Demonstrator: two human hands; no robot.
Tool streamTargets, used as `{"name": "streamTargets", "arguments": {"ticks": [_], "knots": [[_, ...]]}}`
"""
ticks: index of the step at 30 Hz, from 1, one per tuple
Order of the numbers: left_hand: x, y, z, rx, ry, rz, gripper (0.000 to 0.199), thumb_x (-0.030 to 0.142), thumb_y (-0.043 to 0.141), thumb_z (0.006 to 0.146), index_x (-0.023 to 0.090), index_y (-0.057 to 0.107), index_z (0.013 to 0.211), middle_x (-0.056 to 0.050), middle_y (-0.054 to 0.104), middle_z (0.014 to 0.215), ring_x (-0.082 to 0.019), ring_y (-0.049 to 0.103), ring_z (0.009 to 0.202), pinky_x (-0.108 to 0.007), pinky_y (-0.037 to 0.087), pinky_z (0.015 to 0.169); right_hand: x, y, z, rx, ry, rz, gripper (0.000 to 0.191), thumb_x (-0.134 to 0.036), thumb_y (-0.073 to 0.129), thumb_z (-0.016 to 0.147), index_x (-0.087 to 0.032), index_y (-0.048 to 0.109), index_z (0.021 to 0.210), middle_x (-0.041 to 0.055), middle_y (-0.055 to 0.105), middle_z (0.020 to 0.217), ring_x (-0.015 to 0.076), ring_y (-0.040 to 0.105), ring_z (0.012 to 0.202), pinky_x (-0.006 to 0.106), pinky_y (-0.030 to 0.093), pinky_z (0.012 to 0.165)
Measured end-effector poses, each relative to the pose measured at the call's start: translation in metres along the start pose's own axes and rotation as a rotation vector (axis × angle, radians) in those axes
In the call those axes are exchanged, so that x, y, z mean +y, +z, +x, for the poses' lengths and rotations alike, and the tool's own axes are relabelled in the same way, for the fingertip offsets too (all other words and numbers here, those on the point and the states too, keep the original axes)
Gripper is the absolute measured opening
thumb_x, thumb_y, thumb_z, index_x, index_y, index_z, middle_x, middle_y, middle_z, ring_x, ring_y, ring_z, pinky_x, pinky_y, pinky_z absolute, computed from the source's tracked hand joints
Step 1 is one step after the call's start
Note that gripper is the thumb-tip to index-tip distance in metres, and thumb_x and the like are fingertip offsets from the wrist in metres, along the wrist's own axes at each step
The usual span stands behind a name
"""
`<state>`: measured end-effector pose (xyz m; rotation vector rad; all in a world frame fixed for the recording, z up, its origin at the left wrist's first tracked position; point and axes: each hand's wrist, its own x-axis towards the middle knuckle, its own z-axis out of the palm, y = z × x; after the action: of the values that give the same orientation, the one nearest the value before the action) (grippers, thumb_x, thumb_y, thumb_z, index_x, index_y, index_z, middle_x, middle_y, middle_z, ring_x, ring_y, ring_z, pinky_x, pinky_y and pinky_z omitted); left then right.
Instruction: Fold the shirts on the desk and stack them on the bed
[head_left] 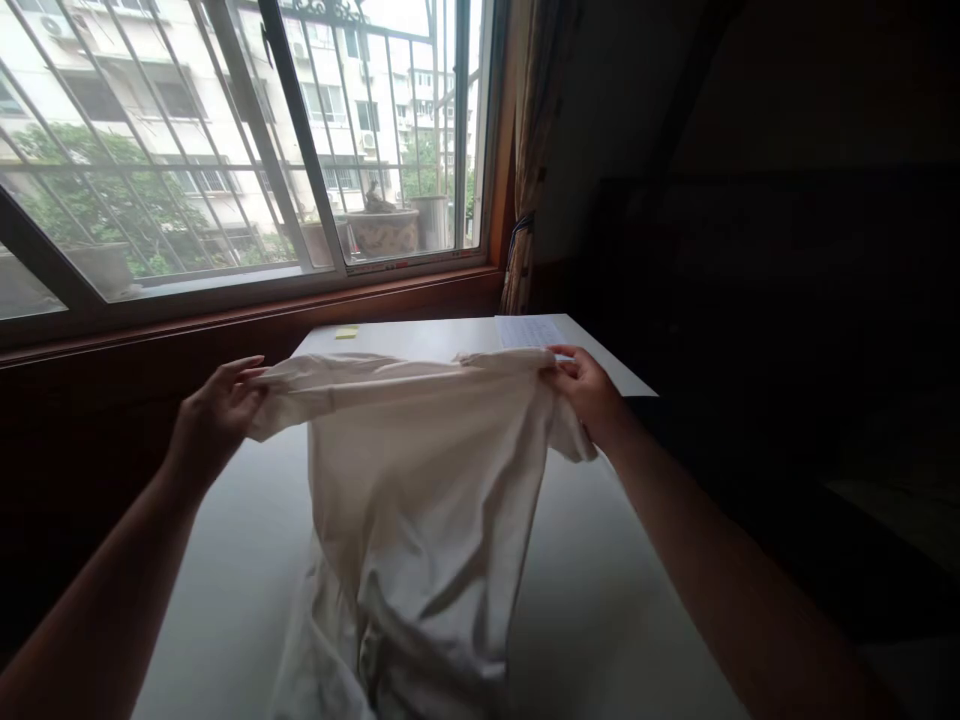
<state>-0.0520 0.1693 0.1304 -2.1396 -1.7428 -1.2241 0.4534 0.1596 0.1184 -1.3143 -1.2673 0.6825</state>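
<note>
A white short-sleeved shirt (427,440) hangs stretched between my two hands above a white table (585,560). My left hand (221,410) pinches the sleeve on the left side. On the other side, my right hand (581,385) grips the shoulder near the right sleeve, which droops below it. The shirt's top edge runs nearly level between the hands. Its lower part falls toward me in loose folds, and the bottom is bunched and in shadow.
At the table's far edge lie a yellow sticky note (346,332) and a sheet of paper (529,330). Beyond stands a barred window (322,150) with a patterned curtain (521,200) at its right. The right side of the room is dark.
</note>
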Motion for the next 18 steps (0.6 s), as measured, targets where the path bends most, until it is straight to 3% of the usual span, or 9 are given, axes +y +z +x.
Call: {"name": "streamTargets", "arguments": {"ticks": [3,5,7,9,10,13,16,18], "knots": [[-0.005,0.035,-0.008,-0.004,0.177,0.092,0.047,0.042,0.056,0.098,0.018,0.06,0.137,-0.014,0.064,0.139,-0.032,0.061,0.126,-0.054,0.047,0.111,0.032,0.007,0.009,0.177,-0.249,-0.314,0.051,-0.031,0.072,0.079,-0.025,0.062,0.129,0.0114,0.065,0.129,0.0278,0.065,0.101,0.05,0.056,0.093],[-0.004,0.049,-0.026,-0.094,0.264,0.125,0.039,0.04,0.055,0.099,0.021,0.063,0.132,-0.015,0.062,0.14,-0.033,0.058,0.129,-0.057,0.044,0.113,0.046,0.011,0.0,0.162,-0.369,-0.435,0.043,-0.024,0.068,0.08,-0.024,0.066,0.123,0.0127,0.063,0.128,0.03,0.062,0.111,0.051,0.053,0.098],[0.001,0.055,-0.049,-0.25,0.327,0.092,0.031,0.039,0.056,0.1,0.024,0.068,0.124,-0.013,0.064,0.134,-0.031,0.06,0.124,-0.053,0.047,0.109,0.051,0.015,-0.021,0.014,-0.414,-0.472,0.027,-0.023,0.066,0.084,-0.024,0.069,0.111,0.0113,0.065,0.12,0.0289,0.062,0.112,0.046,0.054,0.095],[0.011,0.051,-0.076,-0.437,0.366,0.024,0.026,0.04,0.057,0.1,0.026,0.07,0.117,-0.01,0.067,0.127,-0.028,0.062,0.118,-0.046,0.052,0.103,0.046,0.02,-0.051,-0.218,-0.381,-0.477,0.007,-0.025,0.065,0.089,-0.023,0.069,0.094,0.008,0.066,0.106,0.0244,0.064,0.099,0.039,0.055,0.084],[0.018,0.045,-0.09,-0.515,0.366,-0.009,0.024,0.041,0.059,0.1,0.027,0.071,0.115,-0.009,0.068,0.123,-0.027,0.063,0.115,-0.043,0.054,0.099,0.041,0.023,-0.07,-0.341,-0.343,-0.484,0.007,-0.026,0.064,0.091,-0.022,0.067,0.087,0.0056,0.066,0.095,0.0215,0.064,0.089,0.035,0.054,0.079],[0.042,0.021,-0.129,-0.723,0.336,-0.102,0.02,0.042,0.061,0.099,0.028,0.07,0.111,-0.007,0.069,0.119,-0.024,0.065,0.111,-0.035,0.057,0.094,0.024,0.032,-0.131,-0.718,-0.261,-0.503,0.018,-0.036,0.069,0.092,-0.02,0.066,0.084,0.0021,0.065,0.09,0.0158,0.061,0.076,0.029,0.049,0.071],[0.063,-0.004,-0.167,-0.882,0.322,-0.173,0.018,0.041,0.063,0.098,0.031,0.069,0.112,-0.005,0.07,0.118,-0.02,0.068,0.106,-0.028,0.059,0.091,0.017,0.044,-0.187,-0.925,-0.287,-0.556,0.037,-0.056,0.077,0.083,-0.023,0.068,0.095,0.0028,0.067,0.101,0.0194,0.062,0.087,0.03,0.048,0.076],[0.069,-0.014,-0.191,-0.878,0.364,-0.19,0.036,0.046,0.072,0.091,0.034,0.065,0.125,-0.005,0.071,0.121,-0.022,0.07,0.105,-0.027,0.061,0.089,0.02,0.054,-0.214,-0.965,-0.306,-0.613,0.055,-0.066,0.08,0.073,-0.022,0.066,0.103,0.0065,0.066,0.111,0.0253,0.061,0.099,0.035,0.049,0.086]]}}
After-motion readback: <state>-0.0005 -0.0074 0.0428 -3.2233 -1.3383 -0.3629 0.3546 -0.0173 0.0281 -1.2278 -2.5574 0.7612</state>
